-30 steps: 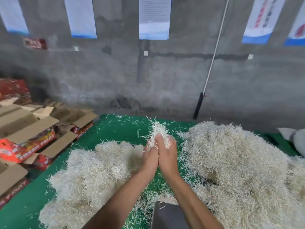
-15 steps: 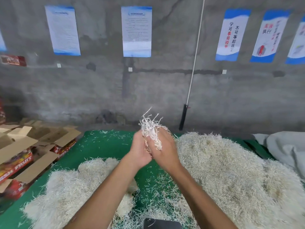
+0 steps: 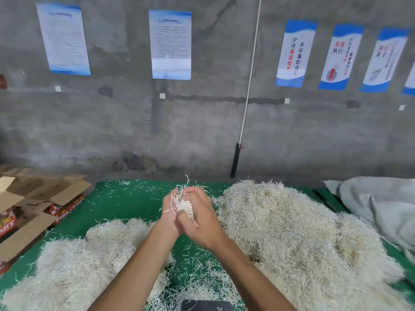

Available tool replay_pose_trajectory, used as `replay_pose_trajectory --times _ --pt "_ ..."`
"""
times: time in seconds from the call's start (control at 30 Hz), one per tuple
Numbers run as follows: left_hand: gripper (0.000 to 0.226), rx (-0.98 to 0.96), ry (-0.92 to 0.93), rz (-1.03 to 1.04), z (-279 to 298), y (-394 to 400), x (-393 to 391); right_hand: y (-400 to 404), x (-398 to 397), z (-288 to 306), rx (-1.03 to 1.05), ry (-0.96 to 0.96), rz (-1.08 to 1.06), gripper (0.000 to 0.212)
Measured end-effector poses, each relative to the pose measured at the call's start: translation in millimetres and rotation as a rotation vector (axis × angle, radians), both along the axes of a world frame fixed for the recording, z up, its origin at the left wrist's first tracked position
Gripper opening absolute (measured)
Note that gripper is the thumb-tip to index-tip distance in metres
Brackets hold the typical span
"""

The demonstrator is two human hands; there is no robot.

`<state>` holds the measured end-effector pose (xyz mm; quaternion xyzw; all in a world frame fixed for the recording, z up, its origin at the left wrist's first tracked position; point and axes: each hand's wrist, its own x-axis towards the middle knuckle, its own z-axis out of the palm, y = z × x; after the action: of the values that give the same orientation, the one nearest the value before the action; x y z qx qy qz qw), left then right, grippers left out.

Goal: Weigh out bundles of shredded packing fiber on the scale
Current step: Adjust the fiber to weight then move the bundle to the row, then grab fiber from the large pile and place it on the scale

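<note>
A small bundle of pale shredded fiber (image 3: 183, 204) is pressed between my two hands above the green table (image 3: 125, 203). My left hand (image 3: 169, 213) cups it from the left and my right hand (image 3: 199, 217) curls over it from the right, strands sticking out on top. A large fiber heap (image 3: 296, 234) lies to the right and a lower fiber pile (image 3: 89, 259) to the left. The dark top of the scale (image 3: 205, 305) shows at the bottom edge, below my forearms.
Open cardboard boxes (image 3: 33, 205) with red printing stand off the table's left edge. A grey cloth (image 3: 377, 203) lies at the right. A concrete wall with posters rises behind, with a white pole with black handle (image 3: 235, 160) leaning on it. Loose strands litter the table.
My hands have closed tighter on the bundle, squeezing it smaller, and the right hand now covers more of it. The camera has tilted up a little.
</note>
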<state>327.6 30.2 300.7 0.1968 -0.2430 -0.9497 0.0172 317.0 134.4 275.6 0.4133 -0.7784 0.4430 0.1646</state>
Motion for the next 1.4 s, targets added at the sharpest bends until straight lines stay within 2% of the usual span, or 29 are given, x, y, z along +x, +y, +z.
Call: replay_pose_trajectory --times 0.03,0.07,0.1,0.17,0.2,0.27,0.33,0.43,0.47,0.53,0.67,0.77,0.87,0.97,1.03,1.1,1.23,1.4 --pt "0.048 0.052 0.021 -0.042 -6 3 2 -5 4 6 -0.044 -0.052 -0.024 0.017" --pt "0.046 0.046 0.053 -0.095 -8 8 5 -9 4 13 -0.087 -0.098 -0.072 0.025" --pt "0.045 -0.026 0.098 -0.169 -10 11 7 -12 2 19 -0.115 -0.127 -0.122 0.031" --pt "0.035 -0.224 0.163 -0.277 -2 9 13 -8 -6 19 -0.123 -0.075 -0.2 0.03" --pt "0.031 -0.281 0.175 -0.28 4 0 14 -5 -9 15 -0.087 -0.031 -0.208 0.032" --pt "0.04 -0.316 0.135 -0.156 11 -21 18 -3 -7 3 -0.015 -0.039 -0.11 0.042" --pt "0.058 -0.175 0.072 -0.032 6 -25 27 -19 9 -11 0.015 -0.065 0.045 0.046" --pt "0.052 0.159 0.34 0.084 -13 -11 45 -54 26 -19 0.022 0.094 0.088 0.043" --pt "0.054 0.128 0.312 0.055 -16 -13 53 -60 24 -18 0.021 0.119 0.055 0.044" --pt "0.069 -0.133 0.176 -0.108 -23 -30 64 -66 12 -19 0.042 0.101 0.004 0.04" --pt "0.087 -0.265 0.044 -0.204 -46 -69 82 -77 -15 -45 0.185 -0.079 0.014 0.02" --pt "0.063 -0.422 -0.041 -0.177 -80 -99 105 -88 -29 -81 0.368 -0.257 -0.062 0.01" --pt "0.04 -0.584 -0.161 -0.007 -108 -151 128 -113 -21 -104 0.466 -0.457 -0.045 0.048" --pt "0.038 -0.537 -0.293 0.183 -134 -190 146 -163 -9 -92 0.328 -0.615 0.012 0.07" --pt "0.038 -0.497 -0.343 0.269 -145 -207 153 -199 -10 -74 0.187 -0.745 0.083 0.069" --pt "0.039 -0.459 -0.375 0.298 -153 -217 158 -230 -16 -56 0.11 -0.772 0.132 0.068" --pt "0.035 -0.451 -0.382 0.22 -161 -219 159 -249 -22 -53 0.179 -0.683 0.116 0.074" --pt "0.029 -0.639 -0.337 0.107 -155 -198 137 -204 -23 -85 0.24 -0.699 0.074 0.064"
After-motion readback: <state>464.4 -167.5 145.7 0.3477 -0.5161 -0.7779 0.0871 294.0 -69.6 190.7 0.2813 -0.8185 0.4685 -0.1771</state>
